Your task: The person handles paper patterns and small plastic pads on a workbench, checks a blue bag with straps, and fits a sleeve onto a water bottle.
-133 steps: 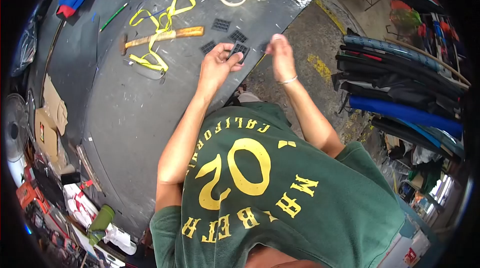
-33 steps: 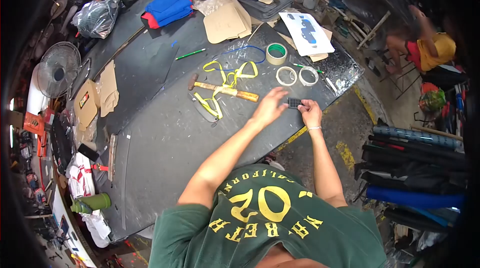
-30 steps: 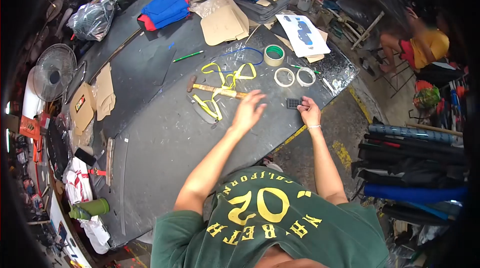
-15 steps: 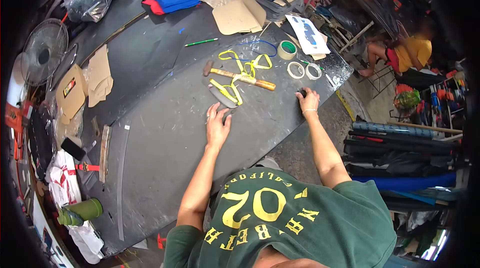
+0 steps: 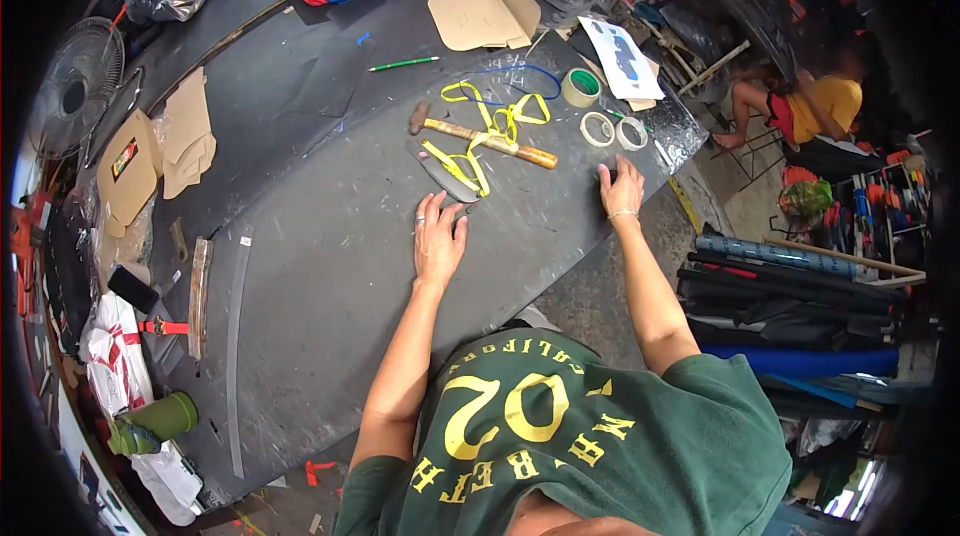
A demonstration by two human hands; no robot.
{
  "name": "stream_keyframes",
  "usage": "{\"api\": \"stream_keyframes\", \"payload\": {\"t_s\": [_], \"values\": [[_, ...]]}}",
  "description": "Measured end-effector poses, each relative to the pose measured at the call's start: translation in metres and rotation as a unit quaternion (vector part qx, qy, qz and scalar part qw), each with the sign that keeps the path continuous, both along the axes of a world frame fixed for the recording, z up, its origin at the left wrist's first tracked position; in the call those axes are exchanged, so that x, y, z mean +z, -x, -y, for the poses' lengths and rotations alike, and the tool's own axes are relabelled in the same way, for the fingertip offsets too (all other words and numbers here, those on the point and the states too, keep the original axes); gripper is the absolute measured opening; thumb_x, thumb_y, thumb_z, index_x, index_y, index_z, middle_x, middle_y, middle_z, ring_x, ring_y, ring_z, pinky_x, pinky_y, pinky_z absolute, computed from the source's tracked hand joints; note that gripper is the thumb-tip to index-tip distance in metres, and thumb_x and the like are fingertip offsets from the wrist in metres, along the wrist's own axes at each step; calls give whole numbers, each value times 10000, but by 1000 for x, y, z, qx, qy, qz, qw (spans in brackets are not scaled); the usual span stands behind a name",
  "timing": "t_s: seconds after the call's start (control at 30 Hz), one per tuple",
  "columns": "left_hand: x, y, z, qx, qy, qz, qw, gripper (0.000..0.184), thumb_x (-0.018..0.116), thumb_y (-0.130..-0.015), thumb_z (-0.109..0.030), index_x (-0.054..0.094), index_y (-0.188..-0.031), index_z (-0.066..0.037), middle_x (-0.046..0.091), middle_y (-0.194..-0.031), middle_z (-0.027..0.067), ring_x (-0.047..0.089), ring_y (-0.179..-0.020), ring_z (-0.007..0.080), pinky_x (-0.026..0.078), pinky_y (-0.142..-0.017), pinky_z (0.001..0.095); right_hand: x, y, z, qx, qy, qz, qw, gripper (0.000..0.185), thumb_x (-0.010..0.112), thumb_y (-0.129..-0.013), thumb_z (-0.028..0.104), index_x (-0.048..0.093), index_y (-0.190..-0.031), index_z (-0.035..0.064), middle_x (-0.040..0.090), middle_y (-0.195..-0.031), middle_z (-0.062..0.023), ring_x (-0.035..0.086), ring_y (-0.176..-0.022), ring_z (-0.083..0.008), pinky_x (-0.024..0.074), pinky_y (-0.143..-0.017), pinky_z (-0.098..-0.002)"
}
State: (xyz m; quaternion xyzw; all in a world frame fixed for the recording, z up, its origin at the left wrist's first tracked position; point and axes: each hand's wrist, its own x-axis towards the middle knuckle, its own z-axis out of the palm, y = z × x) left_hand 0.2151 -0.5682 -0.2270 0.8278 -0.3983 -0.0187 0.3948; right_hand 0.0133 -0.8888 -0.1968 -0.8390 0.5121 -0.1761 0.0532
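Observation:
My left hand (image 5: 438, 241) rests palm down on the dark tabletop (image 5: 340, 266), fingers apart and holding nothing, with a ring on one finger. Just above it lies a dark, flat tool (image 5: 447, 179) under a yellow strap (image 5: 520, 114). The strap also crosses a wooden-handled hammer (image 5: 530, 153). Near the right table edge, my right hand (image 5: 621, 189) is on the surface with its fingers apart; no object shows in it. Two pale tape rolls (image 5: 598, 130) (image 5: 632, 134) and a green-cored roll (image 5: 580, 88) sit above that hand. No black grid pieces are visible.
A green pencil (image 5: 403, 65), cardboard pieces (image 5: 485, 11) and a printed sheet (image 5: 622, 61) lie farther back. At left are a fan (image 5: 75, 91), a phone (image 5: 133, 289) and a green roll (image 5: 160, 419). A person in yellow (image 5: 825, 108) sits at upper right beyond the table.
The black grid pieces handled earlier are out of sight. My left hand has moved left and down from them onto the tabletop. The dark piece last seen at my right fingers no longer shows.

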Motion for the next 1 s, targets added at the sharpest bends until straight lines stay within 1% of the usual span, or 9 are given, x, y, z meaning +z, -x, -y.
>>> {"api": "stream_keyframes", "payload": {"t_s": [0.13,0.33,0.47,0.5,0.6,0.7,0.83,0.87,1.0], "values": [[13,5,8,15,-20,-7,1000,376,674,-934,-205,608,-1262,-33,506,-1420,147,420,-1364,373,402,-1117,480,1,-26,5,117,-40,179,976,478,680,-930,311,610,-1316,38,618,-1303,-198,570,-1222,-378,444,-1050,-423],[19,7,24,49,-96,-8,994,559,685,-939,-318,510,-1388,-35,466,-1471,140,393,-1399,359,373,-1144,473,16,-123,58,183,-191,385,884,621,729,-898,174,477,-1441,11,570,-1380,-200,555,-1290,-321,461,-1049,-418],[24,10,31,89,-152,61,982,636,692,-916,-379,472,-1417,-56,405,-1516,158,323,-1453,368,217,-1213,562,3,-218,135,239,-205,427,848,757,764,-863,201,393,-1481,-32,502,-1445,-258,535,-1315,-336,438,-1091,-416],[19,10,31,104,-143,51,983,666,678,-914,-421,458,-1422,-51,393,-1516,166,291,-1469,361,132,-1218,609,0,-242,154,222,-210,402,863,770,760,-861,219,386,-1485,-33,478,-1466,-270,522,-1333,-337,427,-1102,-411],[15,9,33,129,-173,43,976,677,666,-914,-450,461,-1424,-56,395,-1521,154,284,-1476,349,134,-1232,578,-32,-307,223,214,-139,358,898,779,738,-853,251,382,-1480,-44,459,-1486,-282,523,-1331,-360,419,-1113,-406],[18,7,35,130,-195,38,971,687,659,-911,-471,467,-1421,-53,409,-1513,150,291,-1474,348,138,-1235,568,-23,-332,233,238,-12,266,934,640,670,-888,207,451,-1463,31,516,-1435,-238,551,-1276,-390,439,-1088,-428],[19,6,37,132,-190,43,972,687,651,-918,-468,462,-1425,-46,424,-1501,157,306,-1467,349,156,-1231,561,-36,-356,238,312,17,146,939,348,554,-949,158,635,-1280,229,577,-1355,-153,579,-1188,-427,470,-1036,-486],[17,4,38,160,-162,28,973,682,651,-921,-458,458,-1428,-46,422,-1503,159,305,-1466,352,159,-1229,559,-44,-357,241,369,19,92,925,281,551,-958,208,650,-1220,216,590,-1356,-117,580,-1192,-408,481,-1021,-497],[21,-18,72,213,-89,29,972,609,647,-949,-353,451,-1445,-57,417,-1510,168,297,-1466,382,166,-1223,545,-33,-354,214,358,-26,-9,933,279,512,-980,279,652,-1208,199,607,-1331,-58,551,-1256,-336,431,-1027,-603]]}}
